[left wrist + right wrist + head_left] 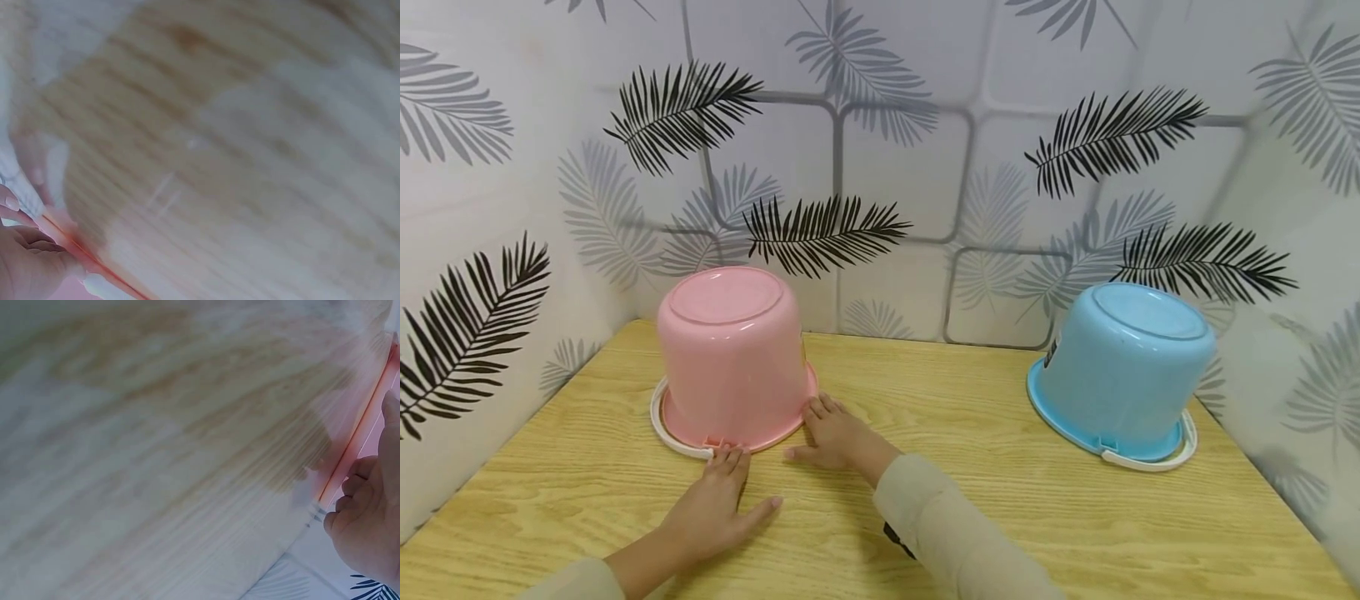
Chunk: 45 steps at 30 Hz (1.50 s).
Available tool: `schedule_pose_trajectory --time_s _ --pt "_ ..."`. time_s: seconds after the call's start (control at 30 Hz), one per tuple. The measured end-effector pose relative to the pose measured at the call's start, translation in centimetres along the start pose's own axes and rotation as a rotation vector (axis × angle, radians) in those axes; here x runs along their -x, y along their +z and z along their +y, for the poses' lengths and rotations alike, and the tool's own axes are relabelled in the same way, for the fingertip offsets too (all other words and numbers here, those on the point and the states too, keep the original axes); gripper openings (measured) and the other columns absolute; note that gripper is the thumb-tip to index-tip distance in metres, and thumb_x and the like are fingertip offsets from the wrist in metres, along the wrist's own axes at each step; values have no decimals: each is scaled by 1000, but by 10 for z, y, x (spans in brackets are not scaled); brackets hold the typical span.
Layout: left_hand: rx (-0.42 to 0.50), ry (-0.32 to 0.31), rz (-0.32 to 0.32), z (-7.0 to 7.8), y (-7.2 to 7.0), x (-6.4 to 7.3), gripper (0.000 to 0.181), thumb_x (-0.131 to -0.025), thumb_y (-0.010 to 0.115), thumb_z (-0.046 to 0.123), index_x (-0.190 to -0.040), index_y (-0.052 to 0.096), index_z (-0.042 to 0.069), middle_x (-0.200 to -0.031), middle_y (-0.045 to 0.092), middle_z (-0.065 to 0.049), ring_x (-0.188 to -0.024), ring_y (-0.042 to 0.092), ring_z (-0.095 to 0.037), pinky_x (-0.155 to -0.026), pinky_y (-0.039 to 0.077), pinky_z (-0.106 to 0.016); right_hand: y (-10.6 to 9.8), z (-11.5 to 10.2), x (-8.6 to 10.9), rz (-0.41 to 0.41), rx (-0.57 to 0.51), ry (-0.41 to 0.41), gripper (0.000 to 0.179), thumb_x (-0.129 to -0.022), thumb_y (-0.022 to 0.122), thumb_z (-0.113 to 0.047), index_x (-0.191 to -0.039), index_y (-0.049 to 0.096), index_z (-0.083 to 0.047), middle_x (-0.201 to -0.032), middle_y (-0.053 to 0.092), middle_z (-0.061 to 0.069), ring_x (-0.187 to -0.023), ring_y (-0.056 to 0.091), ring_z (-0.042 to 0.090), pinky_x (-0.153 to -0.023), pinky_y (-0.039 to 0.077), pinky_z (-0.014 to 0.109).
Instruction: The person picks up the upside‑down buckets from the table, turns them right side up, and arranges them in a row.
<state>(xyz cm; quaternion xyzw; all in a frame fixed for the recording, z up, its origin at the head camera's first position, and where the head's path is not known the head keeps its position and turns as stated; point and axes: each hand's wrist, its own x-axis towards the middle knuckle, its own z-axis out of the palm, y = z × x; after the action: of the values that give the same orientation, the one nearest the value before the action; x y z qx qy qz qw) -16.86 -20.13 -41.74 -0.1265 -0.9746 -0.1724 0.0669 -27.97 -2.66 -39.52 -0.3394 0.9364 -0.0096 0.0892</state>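
Note:
A pink bucket point(733, 367) stands upside down on the wooden table at the left, its white handle point(658, 421) lying around the rim. The fingertips of my left hand point(709, 510) touch the front rim near the handle's joint, thumb spread to the right. My right hand point(837, 435) reaches the right side of the same rim, fingers extended along it and thumb apart. In the left wrist view, the pink rim point(103, 265) runs beside the hand. The right wrist view has the rim point(350, 450) next to my fingers.
A blue bucket point(1127, 375), also upside down with a white handle point(1157, 462), stands at the right of the table point(940, 400). Behind the table rises a wall point(902, 175) with a leaf pattern, which continues along both sides.

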Motion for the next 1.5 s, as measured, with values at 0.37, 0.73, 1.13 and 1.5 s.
schedule_pose_trajectory --time_s 0.37,0.73,1.13,1.5 --pt "-12 -24 -36 3 -3 -4 86 -89 51 52 -131 35 -21 -138 33 -39 -133 24 -51 -108 27 -58 1 6 5 0 -16 -13 76 -93 38 -56 -148 21 -6 -155 18 9 -145 13 24 -118 17 35" --pt "-23 -34 -19 3 -3 -10 87 -89 52 51 -133 31 -21 -137 32 -40 -132 24 -53 -105 29 -60 5 10 14 5 -1 -30 72 -94 38 -54 -148 22 -8 -155 21 5 -144 15 22 -118 18 34" --pt "-42 -16 3 -4 2 -17 86 -88 53 49 -129 34 -24 -136 30 -43 -131 23 -54 -104 28 -62 6 10 23 19 -18 -64 74 -94 38 -54 -147 23 -5 -154 22 10 -143 18 23 -117 19 35" --pt "-23 -8 -22 -8 -3 -19 87 -89 52 50 -130 32 -24 -137 28 -43 -132 21 -54 -105 27 -62 11 10 29 26 0 -85 73 -94 37 -55 -147 24 -6 -154 23 7 -144 18 20 -117 19 32"
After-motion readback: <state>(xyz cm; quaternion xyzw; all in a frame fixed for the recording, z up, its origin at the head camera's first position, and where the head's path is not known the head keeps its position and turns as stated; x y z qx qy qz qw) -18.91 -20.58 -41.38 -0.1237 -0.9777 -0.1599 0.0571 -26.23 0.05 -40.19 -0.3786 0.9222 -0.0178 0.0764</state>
